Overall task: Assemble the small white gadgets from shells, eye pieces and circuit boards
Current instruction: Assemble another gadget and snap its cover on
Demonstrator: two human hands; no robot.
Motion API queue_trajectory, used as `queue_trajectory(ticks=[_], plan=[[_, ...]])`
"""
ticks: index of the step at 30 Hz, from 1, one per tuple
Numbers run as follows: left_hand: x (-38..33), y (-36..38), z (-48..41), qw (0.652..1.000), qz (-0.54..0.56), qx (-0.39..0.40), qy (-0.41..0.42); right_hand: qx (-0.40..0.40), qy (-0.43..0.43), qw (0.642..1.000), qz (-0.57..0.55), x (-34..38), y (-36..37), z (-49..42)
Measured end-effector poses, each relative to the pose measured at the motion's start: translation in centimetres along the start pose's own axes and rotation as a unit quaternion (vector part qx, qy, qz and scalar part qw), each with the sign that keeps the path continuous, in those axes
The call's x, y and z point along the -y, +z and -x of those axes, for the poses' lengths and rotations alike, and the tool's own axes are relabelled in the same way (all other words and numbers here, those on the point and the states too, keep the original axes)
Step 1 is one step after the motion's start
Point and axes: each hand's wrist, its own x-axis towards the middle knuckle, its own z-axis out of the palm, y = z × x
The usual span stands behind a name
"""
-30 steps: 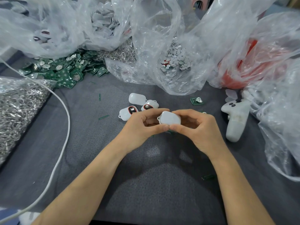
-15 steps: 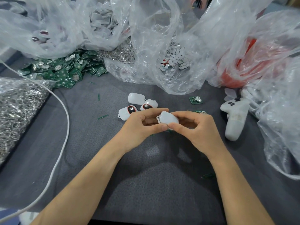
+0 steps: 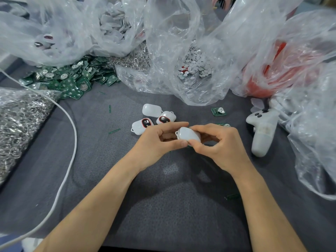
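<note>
Both hands hold one small white gadget (image 3: pixel 187 134) above the grey mat, its smooth back up and its loop to the left. My left hand (image 3: pixel 158 142) pinches its left end between thumb and forefinger. My right hand (image 3: pixel 218 144) grips its right side with curled fingers. Just beyond lie three white gadgets (image 3: pixel 151 110); two of them (image 3: pixel 142 125) (image 3: pixel 165 118) show dark eye pieces ringed in red. A loose green circuit board (image 3: pixel 218 111) lies to the right, and another circuit board (image 3: pixel 224 125) peeks out behind my right hand.
A heap of green circuit boards (image 3: pixel 72 80) lies at back left. Clear bags hold white shells (image 3: pixel 114 24), small round pieces (image 3: pixel 196 64), metal rings (image 3: pixel 18 120) and red parts (image 3: pixel 276 73). A white pistol-shaped tool (image 3: pixel 262 131) rests at right. A white cable (image 3: pixel 71 146) curves along the left.
The gadget has tilted between my fingers, its right end now lower and turned away. Both hands stay in the same spot.
</note>
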Motion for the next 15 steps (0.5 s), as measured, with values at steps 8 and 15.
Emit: queue_trajectory(ticks=[8, 15], plan=[[0.3, -0.1, 0.0, 1.0, -0.02, -0.019, 0.015, 0.011, 0.064, 0.996, -0.068, -0.5, 0.2, -0.1], [0.5, 0.0, 0.0, 0.997, -0.058, -0.029, 0.037, -0.012, 0.194, 0.944, -0.267, -0.1, 1.1, -0.3]])
